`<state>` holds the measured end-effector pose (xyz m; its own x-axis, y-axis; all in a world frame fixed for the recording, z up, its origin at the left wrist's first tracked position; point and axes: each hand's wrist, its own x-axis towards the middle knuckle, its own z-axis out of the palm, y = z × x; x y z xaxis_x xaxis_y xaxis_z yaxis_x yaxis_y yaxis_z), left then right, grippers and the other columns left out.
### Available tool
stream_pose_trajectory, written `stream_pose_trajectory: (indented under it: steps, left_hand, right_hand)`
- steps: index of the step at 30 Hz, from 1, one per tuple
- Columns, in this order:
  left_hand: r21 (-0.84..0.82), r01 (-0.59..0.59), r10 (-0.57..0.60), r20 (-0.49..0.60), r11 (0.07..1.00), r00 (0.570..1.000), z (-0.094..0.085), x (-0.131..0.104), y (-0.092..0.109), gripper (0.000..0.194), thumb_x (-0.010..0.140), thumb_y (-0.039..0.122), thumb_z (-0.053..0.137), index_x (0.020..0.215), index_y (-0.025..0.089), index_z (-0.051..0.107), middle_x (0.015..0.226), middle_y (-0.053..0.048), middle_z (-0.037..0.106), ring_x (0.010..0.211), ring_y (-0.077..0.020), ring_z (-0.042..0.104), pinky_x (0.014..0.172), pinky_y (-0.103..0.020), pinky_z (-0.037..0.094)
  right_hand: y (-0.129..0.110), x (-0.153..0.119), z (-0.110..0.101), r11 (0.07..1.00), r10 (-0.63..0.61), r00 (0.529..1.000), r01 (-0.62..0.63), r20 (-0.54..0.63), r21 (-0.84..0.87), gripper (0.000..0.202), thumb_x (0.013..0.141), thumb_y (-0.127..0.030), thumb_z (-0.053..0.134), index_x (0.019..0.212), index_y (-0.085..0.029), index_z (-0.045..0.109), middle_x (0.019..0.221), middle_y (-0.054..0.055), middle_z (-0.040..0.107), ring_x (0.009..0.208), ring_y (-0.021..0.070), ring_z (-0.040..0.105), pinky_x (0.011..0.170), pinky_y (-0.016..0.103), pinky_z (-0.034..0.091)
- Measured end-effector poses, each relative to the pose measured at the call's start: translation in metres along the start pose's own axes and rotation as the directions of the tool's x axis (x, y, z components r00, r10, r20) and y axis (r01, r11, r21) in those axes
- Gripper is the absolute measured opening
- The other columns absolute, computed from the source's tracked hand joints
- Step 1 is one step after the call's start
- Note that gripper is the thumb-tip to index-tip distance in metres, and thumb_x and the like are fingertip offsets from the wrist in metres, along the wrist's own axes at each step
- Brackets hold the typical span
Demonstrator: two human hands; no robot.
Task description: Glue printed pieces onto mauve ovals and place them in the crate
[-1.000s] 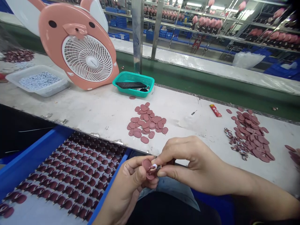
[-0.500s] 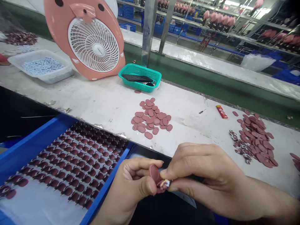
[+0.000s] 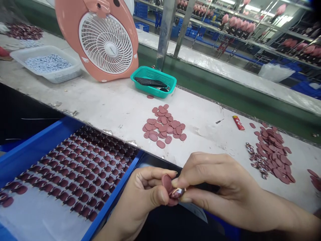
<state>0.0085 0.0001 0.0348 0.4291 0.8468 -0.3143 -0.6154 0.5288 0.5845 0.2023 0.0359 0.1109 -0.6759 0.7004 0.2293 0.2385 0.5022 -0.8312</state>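
Observation:
Just in front of the table's edge, my left hand (image 3: 147, 194) pinches a reddish-brown oval disc (image 3: 167, 183) between thumb and fingers. My right hand (image 3: 213, 185) is closed on a small shiny patterned piece (image 3: 178, 192), pressed against the disc's lower side; how the two join is hidden by the fingertips. A pile of similar oval discs (image 3: 164, 125) lies on the table beyond my hands. More discs (image 3: 277, 154) are heaped at the right, beside a cluster of small shiny patterned pieces (image 3: 257, 160).
A blue tray (image 3: 105, 211) at lower left holds rows of assembled disc pieces. Along the table's back stand a pink fan (image 3: 72, 40), a green basket (image 3: 152, 90) with a dark object inside, and a white tub (image 3: 57, 77) of small bits. A red lighter-like object (image 3: 238, 123) lies at right.
The shiny piece has turned and shows more of its patterned face between my fingers. Both hands stay nearly in place; the view has shifted slightly.

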Motion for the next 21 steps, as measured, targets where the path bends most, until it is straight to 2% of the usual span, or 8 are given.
stream_pose_trajectory:
  steps: [5,10,14,18,21]
  left_hand:
    - [0.022,-0.029,0.029,-0.008,0.999,1.0,-0.001,0.001,0.002,0.032,0.063,0.043,0.092,0.084,0.021,0.083,0.073,-0.003,0.079,0.062,-0.0108,0.069,0.058,-0.015,0.053]
    - [0.013,-0.01,0.01,-0.018,1.0,1.0,-0.005,0.003,-0.001,0.031,0.065,0.041,0.092,0.089,0.023,0.084,0.069,-0.003,0.079,0.057,-0.0096,0.068,0.059,-0.016,0.055]
    - [0.023,0.015,-0.014,-0.064,1.0,0.998,-0.005,0.005,-0.003,0.033,0.064,0.042,0.092,0.088,0.022,0.083,0.069,-0.003,0.079,0.056,-0.0095,0.069,0.059,-0.016,0.054]
    - [0.029,0.044,-0.04,-0.147,0.999,0.988,0.001,0.003,-0.001,0.035,0.06,0.043,0.094,0.085,0.021,0.083,0.068,-0.002,0.078,0.058,-0.0101,0.069,0.058,-0.016,0.053]
    - [0.025,0.043,-0.038,-0.16,0.999,0.986,0.004,0.001,0.001,0.035,0.06,0.043,0.095,0.084,0.021,0.083,0.068,-0.002,0.078,0.058,-0.0096,0.069,0.059,-0.016,0.053]
  right_hand:
    - [0.003,-0.002,-0.001,0.999,0.042,0.999,-0.042,-0.015,-0.01,0.041,0.084,-0.021,0.081,0.123,-0.024,0.068,0.094,0.002,0.073,0.08,0.0111,0.067,0.075,0.019,0.055]
    - [0.01,-0.002,0.004,1.0,0.017,0.999,-0.015,-0.048,0.024,0.02,0.092,-0.015,0.07,0.11,-0.022,0.075,0.087,0.003,0.074,0.077,0.0104,0.068,0.072,0.018,0.054]
    - [0.013,0.0,0.007,1.0,0.009,0.998,-0.007,-0.062,0.02,0.015,0.093,-0.016,0.07,0.105,-0.022,0.077,0.083,0.004,0.073,0.073,0.0113,0.068,0.067,0.019,0.054]
    - [0.015,0.001,0.009,0.999,-0.004,0.997,0.007,-0.083,0.043,0.011,0.092,-0.014,0.071,0.1,-0.017,0.077,0.082,0.005,0.073,0.074,0.0112,0.068,0.068,0.018,0.054]
    - [0.015,0.001,0.01,0.998,0.0,0.996,0.005,-0.084,0.059,0.007,0.091,-0.013,0.072,0.096,-0.014,0.077,0.082,0.005,0.073,0.074,0.0099,0.067,0.069,0.016,0.053]
